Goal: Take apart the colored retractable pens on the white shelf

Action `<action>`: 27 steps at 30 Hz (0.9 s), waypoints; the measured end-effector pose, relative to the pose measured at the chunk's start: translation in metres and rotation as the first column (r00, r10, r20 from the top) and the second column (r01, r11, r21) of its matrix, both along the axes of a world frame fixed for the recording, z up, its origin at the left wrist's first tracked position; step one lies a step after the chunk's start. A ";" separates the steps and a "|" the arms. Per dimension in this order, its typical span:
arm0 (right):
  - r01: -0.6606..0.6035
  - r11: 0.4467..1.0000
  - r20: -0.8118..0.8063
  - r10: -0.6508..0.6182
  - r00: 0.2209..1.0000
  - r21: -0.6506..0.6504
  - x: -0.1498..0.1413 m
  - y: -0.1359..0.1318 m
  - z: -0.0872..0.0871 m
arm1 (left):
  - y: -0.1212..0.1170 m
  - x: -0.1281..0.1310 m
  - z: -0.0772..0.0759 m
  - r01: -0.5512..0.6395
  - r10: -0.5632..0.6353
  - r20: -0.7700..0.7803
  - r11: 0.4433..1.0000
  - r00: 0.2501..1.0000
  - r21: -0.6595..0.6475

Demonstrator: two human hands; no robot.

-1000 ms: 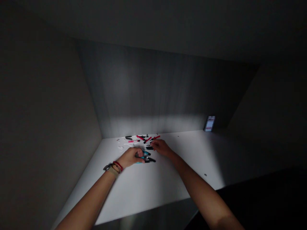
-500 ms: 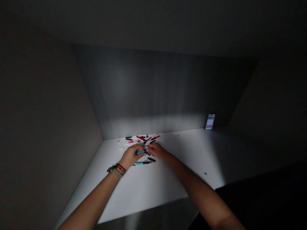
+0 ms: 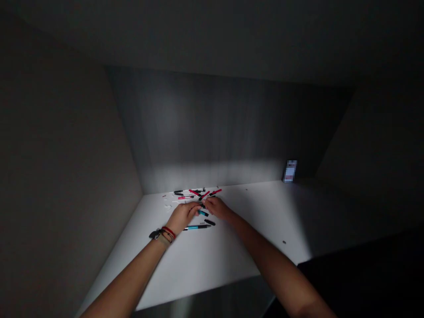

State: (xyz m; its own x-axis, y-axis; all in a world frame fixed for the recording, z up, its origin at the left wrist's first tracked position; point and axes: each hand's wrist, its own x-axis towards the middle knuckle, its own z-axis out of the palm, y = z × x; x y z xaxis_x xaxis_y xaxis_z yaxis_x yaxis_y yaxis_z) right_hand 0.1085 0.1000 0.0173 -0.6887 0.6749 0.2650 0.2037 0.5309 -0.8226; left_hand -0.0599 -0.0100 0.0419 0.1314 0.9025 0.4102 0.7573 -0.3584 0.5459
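Observation:
My left hand (image 3: 183,216), with a watch and bracelets at the wrist, is closed, thumb and fingers pinched together. Its fingertips meet those of my right hand (image 3: 215,207), which is closed too. Between them shows a small dark piece of a pen (image 3: 202,205); the rest is hidden by the fingers. Just under the fingertips lies a short blue and black pen part (image 3: 203,213). Closer to me are a black pen part (image 3: 210,222) and a blue pen (image 3: 197,227) with a black grip, its left end near my left wrist.
Behind my hands, red pen pieces (image 3: 185,197) and black pen pieces (image 3: 178,191) lie scattered on the white table (image 3: 198,269). A lit phone (image 3: 290,171) leans at the back right. A small dark disc (image 3: 284,242) lies on the right. Walls enclose the back and left.
The blue pen barrel that showed in my left hand is out of sight. My left fingers have turned toward the right hand, uncovering more of the short blue part on the table.

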 end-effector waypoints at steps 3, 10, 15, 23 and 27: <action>-0.030 0.999 -0.040 0.029 0.999 -0.034 -0.004 -0.001 -0.003 | 0.000 0.000 0.001 -0.029 0.029 -0.029 1.000 0.999 -0.007; 0.060 0.982 -0.072 -0.074 0.995 -0.178 -0.016 -0.001 -0.011 | 0.000 -0.002 -0.004 -0.118 0.119 -0.071 0.993 0.990 0.021; -0.011 0.978 -0.038 0.003 0.999 -0.208 -0.008 -0.005 0.001 | -0.002 -0.003 -0.003 -0.081 0.081 -0.107 0.997 0.991 0.005; -0.103 0.957 -0.092 0.080 0.993 -0.271 -0.003 -0.007 0.008 | -0.003 -0.002 -0.002 -0.151 0.147 -0.144 0.988 0.979 -0.015; -0.144 0.957 -0.117 0.118 0.986 -0.252 -0.002 -0.004 0.001 | -0.002 -0.002 -0.002 -0.118 0.111 -0.133 0.992 0.985 -0.044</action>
